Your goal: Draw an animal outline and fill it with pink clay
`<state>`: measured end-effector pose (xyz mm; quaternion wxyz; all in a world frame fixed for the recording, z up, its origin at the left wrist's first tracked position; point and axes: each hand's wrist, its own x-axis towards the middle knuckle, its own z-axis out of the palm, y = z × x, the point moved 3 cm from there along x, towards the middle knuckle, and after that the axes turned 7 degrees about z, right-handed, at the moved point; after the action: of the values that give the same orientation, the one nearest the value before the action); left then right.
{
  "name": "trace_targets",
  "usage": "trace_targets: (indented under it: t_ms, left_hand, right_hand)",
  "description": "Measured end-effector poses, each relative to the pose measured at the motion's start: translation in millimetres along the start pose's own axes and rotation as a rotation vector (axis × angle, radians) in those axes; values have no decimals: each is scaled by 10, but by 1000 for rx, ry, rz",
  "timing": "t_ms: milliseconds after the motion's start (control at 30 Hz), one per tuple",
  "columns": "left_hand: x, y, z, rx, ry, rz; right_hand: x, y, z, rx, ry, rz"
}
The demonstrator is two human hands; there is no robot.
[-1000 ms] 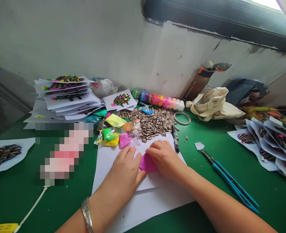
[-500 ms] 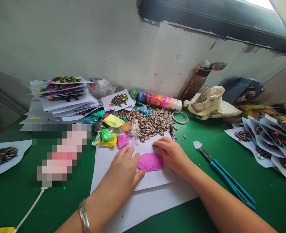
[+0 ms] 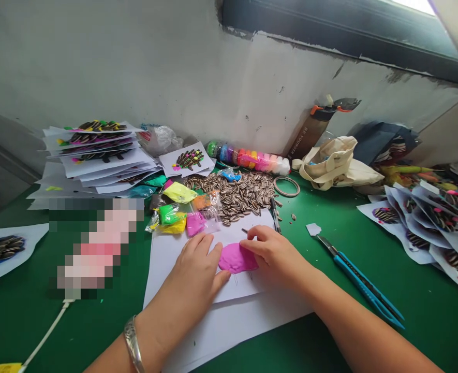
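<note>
A flattened magenta clay oval (image 3: 234, 259) lies on a small white sheet (image 3: 229, 293), with pencil lines drawn below it. My left hand (image 3: 197, 261) rests flat on the sheet, fingers apart, its thumb and forefinger beside the clay's left end. My right hand (image 3: 271, 251) is bent over the clay's right end, fingertips closed together and touching its top edge. What they hold, if anything, is hidden. A small dark sliver (image 3: 245, 230) shows just left of those fingers; whether they touch it I cannot tell. Beyond my hands lies a heap of striped sunflower seeds (image 3: 248, 192).
Bagged coloured clay (image 3: 173, 215) and a black pen (image 3: 276, 220) lie behind the paper. To the right are a blue utility knife (image 3: 363, 285) and a pile of seed pictures (image 3: 423, 217). More stacked sheets (image 3: 104, 173) stand at back left, near a blurred-out object (image 3: 100, 248).
My right hand has come down and left from above the clay's upper right onto its right end, covering part of it. My left hand stays put. The view has shifted slightly.
</note>
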<state>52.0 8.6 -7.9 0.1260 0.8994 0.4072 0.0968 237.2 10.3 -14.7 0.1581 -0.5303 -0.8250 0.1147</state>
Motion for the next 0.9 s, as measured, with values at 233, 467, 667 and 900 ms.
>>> trace_targets:
  t_ms: [233,467,667,900]
  left_hand:
    - [2,10,-29,-23,13,5]
    - [-6,-7,18,0,25,11]
    - [-1,-16,20,2,28,9]
    - [2,-22,37,22,19,2]
  right_hand:
    - [-141,39,-108,9,2,-15]
    - [-455,43,-64,29,76,-26]
    - [-488,42,-12,58,59,-35]
    - [-463,10,-77,-24,22,-105]
